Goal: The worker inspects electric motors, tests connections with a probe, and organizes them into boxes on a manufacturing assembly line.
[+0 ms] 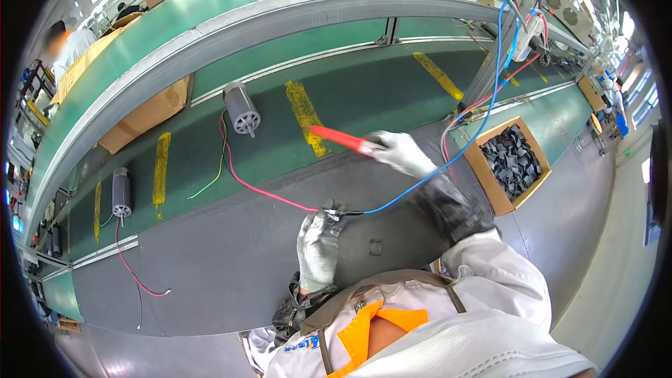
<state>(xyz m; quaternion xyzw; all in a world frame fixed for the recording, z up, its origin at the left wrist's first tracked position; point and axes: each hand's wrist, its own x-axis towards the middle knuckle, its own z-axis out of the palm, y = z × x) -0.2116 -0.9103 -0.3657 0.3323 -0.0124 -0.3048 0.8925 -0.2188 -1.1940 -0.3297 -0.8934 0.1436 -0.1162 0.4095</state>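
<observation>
In a white glove, my left hand pinches a small metal clip above the grey mat. The clip sits at the end of a blue wire, beside the end of a red motor lead. That lead runs to a grey cylindrical motor lying on the green belt, which also has a yellow-green wire. My right hand, gloved and closed, grips a long red tapered tool pointing left over the belt. Its exact kind cannot be made out.
A second motor lies further left, its leads hanging over the mat. At the right stands a cardboard box of small black pieces. A small black square piece rests on the mat. A metal-edged shelf spans overhead.
</observation>
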